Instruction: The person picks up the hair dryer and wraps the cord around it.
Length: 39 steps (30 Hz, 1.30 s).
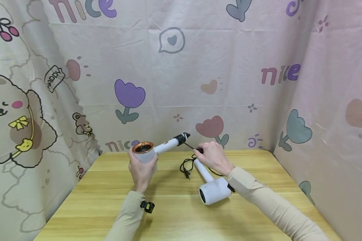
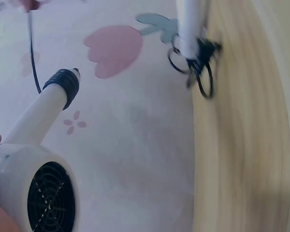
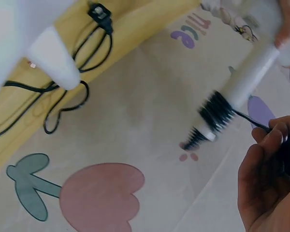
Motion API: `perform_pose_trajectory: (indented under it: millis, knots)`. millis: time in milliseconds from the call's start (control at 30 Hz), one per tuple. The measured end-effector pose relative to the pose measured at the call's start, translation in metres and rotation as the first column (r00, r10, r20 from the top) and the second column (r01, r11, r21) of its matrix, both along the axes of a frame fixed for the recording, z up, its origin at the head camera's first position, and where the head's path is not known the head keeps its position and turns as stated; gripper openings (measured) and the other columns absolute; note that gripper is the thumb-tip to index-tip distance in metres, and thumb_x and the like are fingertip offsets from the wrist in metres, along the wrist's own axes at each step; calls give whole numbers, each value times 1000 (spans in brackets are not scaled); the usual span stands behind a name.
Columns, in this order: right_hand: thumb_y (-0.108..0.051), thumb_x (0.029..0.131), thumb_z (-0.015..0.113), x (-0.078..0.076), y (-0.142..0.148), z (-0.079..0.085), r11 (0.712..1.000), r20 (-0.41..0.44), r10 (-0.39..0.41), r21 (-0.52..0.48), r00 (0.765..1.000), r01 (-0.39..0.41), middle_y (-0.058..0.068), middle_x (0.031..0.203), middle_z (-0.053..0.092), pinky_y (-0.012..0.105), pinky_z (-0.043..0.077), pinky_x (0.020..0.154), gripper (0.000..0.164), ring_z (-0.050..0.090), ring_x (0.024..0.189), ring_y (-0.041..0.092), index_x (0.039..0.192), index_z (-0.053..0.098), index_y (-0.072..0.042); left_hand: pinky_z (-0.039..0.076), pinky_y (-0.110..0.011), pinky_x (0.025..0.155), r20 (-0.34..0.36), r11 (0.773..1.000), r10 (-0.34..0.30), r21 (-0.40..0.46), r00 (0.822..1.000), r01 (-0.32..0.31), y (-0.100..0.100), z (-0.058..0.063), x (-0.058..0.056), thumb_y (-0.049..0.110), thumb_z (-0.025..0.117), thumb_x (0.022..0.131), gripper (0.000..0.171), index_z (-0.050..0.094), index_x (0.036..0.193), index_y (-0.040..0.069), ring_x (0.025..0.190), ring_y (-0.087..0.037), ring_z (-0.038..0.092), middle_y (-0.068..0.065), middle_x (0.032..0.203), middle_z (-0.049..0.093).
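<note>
My left hand [image 1: 142,171] grips a white hair dryer [image 1: 166,146] round its barrel, raised above the table. The copper-coloured ring [image 1: 151,146] at one end of the barrel faces up, and the handle points to the right. In the left wrist view, a dark round grille [image 2: 51,200] shows at the barrel's other end. Several turns of black cord [image 3: 215,112] are wound round the handle's end. From these turns a straight stretch of cord [image 1: 188,145] runs to my right hand [image 1: 213,155], which pinches it between thumb and fingers. Something black sits inside the right hand, partly hidden.
A second white hair dryer [image 1: 215,191] lies on the wooden table [image 1: 169,214] below my right hand. Its loose black cord [image 1: 182,164] and plug [image 1: 187,174] lie beside its handle. A printed curtain [image 1: 175,73] hangs behind the table and along both sides.
</note>
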State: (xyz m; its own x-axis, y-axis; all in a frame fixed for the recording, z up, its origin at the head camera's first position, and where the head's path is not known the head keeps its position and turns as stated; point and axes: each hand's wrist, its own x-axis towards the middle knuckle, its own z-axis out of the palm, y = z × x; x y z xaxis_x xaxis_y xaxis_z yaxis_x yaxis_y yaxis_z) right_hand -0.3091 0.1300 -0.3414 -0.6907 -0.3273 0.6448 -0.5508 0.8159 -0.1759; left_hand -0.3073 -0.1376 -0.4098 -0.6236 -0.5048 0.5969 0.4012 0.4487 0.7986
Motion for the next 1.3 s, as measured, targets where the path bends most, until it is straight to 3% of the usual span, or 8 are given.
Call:
perform_pose_trajectory:
  millis: [300,500,600,800,933,1033,1100,1300]
  knots:
    - [-24,90,68,2,-1,-19,998,24,55,32,998,-55,-2,78,75,20,39,48,16,55,55,3,87,80,-15,53,-35,71,33,962,-86,263,996,75,7,6,2,24,91,67,86,43,138,10,89,-23,60,-12,109,63]
    - [-23,95,62,-2,-4,-26,992,163,121,-40,979,-116,-1,82,75,24,48,58,20,59,62,5,96,79,-13,54,-27,78,60,834,-262,516,963,195,7,9,-3,19,87,72,72,45,129,9,95,-17,57,-4,111,54]
    - [-22,100,54,-6,0,-28,974,371,211,-155,904,-164,-2,82,71,24,47,56,27,54,60,6,113,74,-10,58,-29,76,61,760,-354,601,933,249,6,9,-3,16,85,76,64,45,126,11,93,-17,61,-4,112,53]
    - [-17,104,45,-18,12,-30,857,639,480,-488,601,-166,4,84,59,23,49,57,37,48,69,9,133,58,1,60,-34,75,73,667,-481,678,874,310,5,10,-3,18,80,82,53,46,122,20,86,-13,65,-4,115,51]
    - [-20,103,49,-27,20,-34,814,708,544,-575,451,-79,7,86,60,26,52,64,32,53,79,15,123,63,1,59,-35,77,83,640,-547,683,833,352,6,11,-1,18,77,84,51,45,124,21,87,-14,65,-5,118,49]
    - [-22,102,52,-33,25,-37,819,747,531,-574,400,-16,6,88,62,28,52,65,29,57,83,18,116,64,0,58,-36,78,101,645,-572,668,814,370,7,11,1,16,76,85,52,44,126,19,89,-14,64,-6,119,49]
    - [-23,101,54,-37,28,-38,827,761,514,-562,394,6,6,91,63,28,51,64,32,58,84,18,120,62,1,58,-36,76,117,650,-583,660,804,376,7,11,2,16,75,85,53,44,127,18,88,-15,64,-6,118,50]
    - [-20,99,58,-45,33,-39,837,738,498,-547,456,-29,10,98,65,27,53,66,32,60,85,19,121,61,3,58,-37,72,164,634,-652,654,741,413,4,7,2,17,71,87,52,41,129,13,81,-15,66,-5,107,57]
